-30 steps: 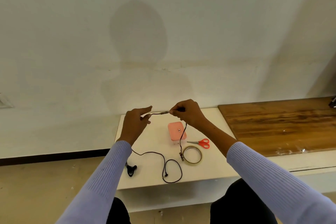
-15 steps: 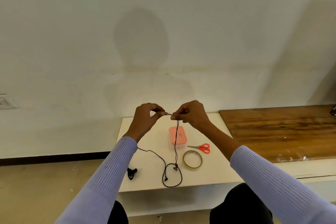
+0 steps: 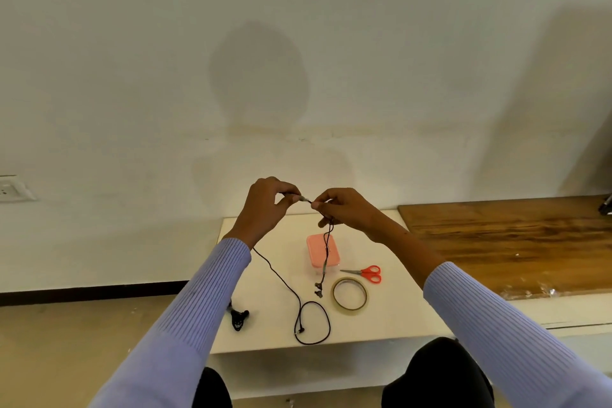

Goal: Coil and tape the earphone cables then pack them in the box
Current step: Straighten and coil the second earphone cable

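We hold the black earphone cable [image 3: 281, 278] above the white desk [image 3: 381, 325]: our left hand [image 3: 265, 209] and right hand [image 3: 344, 209] each pinch it tight at fingertip, a short stretch running level between them. One strand hangs straight down before the pink box [image 3: 318, 247]; the rest trails to a loop near the tape roll [image 3: 349, 295].

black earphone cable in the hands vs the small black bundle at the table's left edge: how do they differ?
The long black earphone cable is uncoiled: the left hand and right hand pinch it in the air, and its tail loops loosely on the white table. The small black earphone bundle is compact, lies wholly on the table, and no hand touches it. The cable spans far more of the table than the bundle. Both are black and outside the pink box.
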